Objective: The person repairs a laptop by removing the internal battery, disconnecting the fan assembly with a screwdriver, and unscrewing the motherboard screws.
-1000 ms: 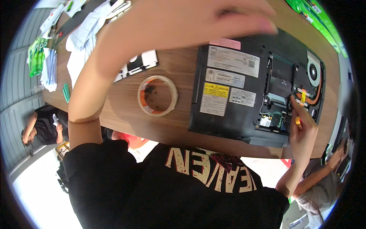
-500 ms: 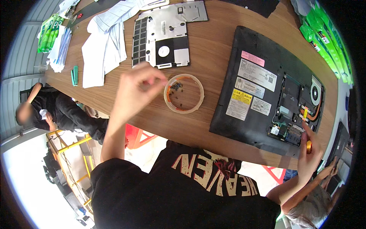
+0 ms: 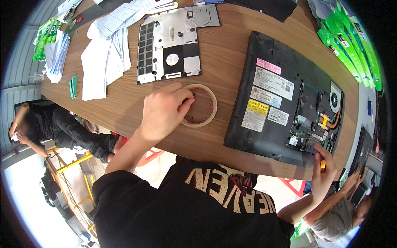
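My left hand (image 3: 162, 108) is over the left side of a tape roll (image 3: 214, 104) lying flat on the table. Its thumb and fingertips are pinched together, and I cannot make out anything between them. Small dark screws inside the ring are mostly hidden by this hand. To the right lies a black laptop (image 3: 258, 142), bottom side up, its fan, copper pipe and boards exposed. My right hand (image 3: 324, 175) is at the laptop's near right edge, fingers curled round a small yellow-orange thing (image 3: 323, 166), perhaps a tool handle. The laptop's removed bottom cover (image 3: 165, 39) lies beyond the ring.
Loose papers (image 3: 105, 53) and a green stapler-like object (image 3: 73, 87) lie on the left of the wooden table (image 3: 223, 41). Green packs (image 3: 347, 49) stand at the far right. One person (image 3: 68, 124) sits at the left; another (image 3: 337, 215) works at the right.
My left hand has moved right and down over the tape roll, its pinch lower into the ring. My right hand has shifted slightly left and down, still holding the yellow-orange thing. The view has shifted a little.
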Tool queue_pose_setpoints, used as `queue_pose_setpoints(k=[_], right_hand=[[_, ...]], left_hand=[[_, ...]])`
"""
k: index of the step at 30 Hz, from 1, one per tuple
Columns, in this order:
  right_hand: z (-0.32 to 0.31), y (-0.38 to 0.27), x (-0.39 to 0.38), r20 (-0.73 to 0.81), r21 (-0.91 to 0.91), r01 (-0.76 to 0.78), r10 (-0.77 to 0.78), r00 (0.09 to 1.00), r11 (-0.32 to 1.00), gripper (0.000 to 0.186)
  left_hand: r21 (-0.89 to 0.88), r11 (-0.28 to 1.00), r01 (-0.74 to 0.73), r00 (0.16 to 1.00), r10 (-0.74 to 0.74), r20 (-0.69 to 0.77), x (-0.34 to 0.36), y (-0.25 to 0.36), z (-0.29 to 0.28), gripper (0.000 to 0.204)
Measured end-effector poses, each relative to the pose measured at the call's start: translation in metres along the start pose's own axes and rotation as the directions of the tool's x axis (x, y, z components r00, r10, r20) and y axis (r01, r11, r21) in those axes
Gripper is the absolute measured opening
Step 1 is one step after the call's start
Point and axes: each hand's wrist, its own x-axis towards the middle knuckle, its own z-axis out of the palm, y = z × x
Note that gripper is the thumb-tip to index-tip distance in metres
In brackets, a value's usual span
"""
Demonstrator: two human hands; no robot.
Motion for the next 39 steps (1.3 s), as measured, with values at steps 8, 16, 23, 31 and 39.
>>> queue_pose_setpoints(k=[8, 16, 23, 31, 39], right_hand=[[0.005, 0.016, -0.007, -0.034, 0.013, 0.013, -0.013, 0.999, 1.000, 0.018], [0.007, 0.017, -0.012, -0.027, 0.060, -0.028, 0.030, 0.999, 0.998, 0.018], [0.008, 0.014, -0.015, -0.030, 0.036, -0.048, 0.049, 0.998, 0.998, 0.019], [0.008, 0.017, -0.015, 0.000, 0.068, -0.074, 0.074, 0.997, 0.995, 0.020], [0.009, 0.017, -0.015, -0.018, 0.059, -0.103, 0.105, 0.994, 0.993, 0.019]], left_hand=[[-0.119, 0.988, 0.102, 0.995, -0.100, 0.022, 0.005, -0.004, -0.026, 0.009], [-0.023, 0.990, -0.141, 0.990, 0.142, 0.026, 0.002, -0.003, -0.021, 0.017], [0.058, 0.990, -0.132, 0.989, 0.127, 0.077, 0.002, 0.006, -0.023, 0.012], [0.090, 0.995, -0.041, 0.999, 0.038, 0.032, -0.005, 0.013, -0.033, 0.013], [0.142, 0.989, -0.030, 0.999, 0.033, -0.021, -0.001, 0.006, -0.035, 0.008]])
